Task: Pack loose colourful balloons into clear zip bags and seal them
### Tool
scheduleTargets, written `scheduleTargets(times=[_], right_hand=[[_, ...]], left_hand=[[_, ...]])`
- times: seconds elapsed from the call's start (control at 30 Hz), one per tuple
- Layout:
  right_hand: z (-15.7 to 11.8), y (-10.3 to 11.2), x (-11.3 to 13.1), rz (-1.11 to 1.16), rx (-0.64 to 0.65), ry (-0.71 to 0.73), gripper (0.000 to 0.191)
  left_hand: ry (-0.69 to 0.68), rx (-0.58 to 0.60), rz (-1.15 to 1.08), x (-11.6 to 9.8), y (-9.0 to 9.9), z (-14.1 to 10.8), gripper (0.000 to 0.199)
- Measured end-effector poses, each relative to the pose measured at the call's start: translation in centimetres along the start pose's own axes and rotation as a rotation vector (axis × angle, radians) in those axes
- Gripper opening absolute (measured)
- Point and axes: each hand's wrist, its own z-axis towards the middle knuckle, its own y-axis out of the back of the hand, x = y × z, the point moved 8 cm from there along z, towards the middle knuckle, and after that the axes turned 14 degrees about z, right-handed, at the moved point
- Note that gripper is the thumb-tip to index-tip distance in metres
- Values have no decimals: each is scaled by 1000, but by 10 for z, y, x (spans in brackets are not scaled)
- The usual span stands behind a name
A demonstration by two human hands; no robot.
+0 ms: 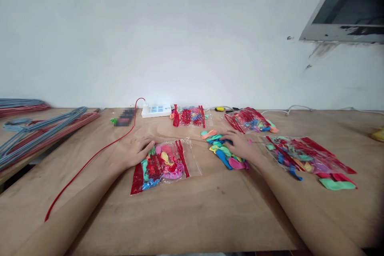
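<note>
A clear plastic bag with red strips (pixel 162 164), full of colourful balloons, lies flat in front of me. My left hand (pixel 138 151) rests at its upper left edge, thumb and fingers apart, holding nothing. Right of this bag is a loose pile of balloons (pixel 223 156) in blue, green, yellow, orange and pink. Over the pile's right side lies my right hand (pixel 237 144), its fingers spread on the balloons and not closed round any. The fingertips partly cover the balloons beneath them.
More balloon bags lie at the back (pixel 190 116), back right (pixel 249 120) and right (pixel 309 154), near loose balloons (pixel 337 184). A white power strip (pixel 156 111) and red cable (pixel 90 160) are on the wooden table (pixel 180 220). Bundled blue and red hangers (pixel 45 128) sit left.
</note>
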Motion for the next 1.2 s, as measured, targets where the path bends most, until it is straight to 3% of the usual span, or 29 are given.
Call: scheduleTargets(times=[0.13, 0.33, 0.5, 0.57, 0.7, 0.87, 1.03, 1.2], right_hand=[[0, -5, -1, -13, -13, -3, 35], [3, 11, 21, 183, -232, 31, 40], [22, -7, 44, 355, -131, 12, 44], [31, -17, 42, 452, -89, -42, 40], [41, -22, 22, 591, -119, -168, 34], [26, -11, 3, 667, -188, -278, 45], [7, 12, 5, 865, -338, -336, 54], [5, 11, 16, 1007, -273, -354, 57]], left_hand=[[-19, 8, 4, -1, 0, 1, 53], [-12, 7, 0, -7, 3, 2, 55], [-3, -4, -13, -7, 5, 2, 56], [-5, 3, -9, -6, 4, 2, 55], [-5, 14, 4, -3, 2, 1, 54], [-15, 23, 13, 0, -1, 0, 52], [-30, -10, 13, -5, 3, 2, 54], [-26, 19, 12, -7, 3, 2, 54]])
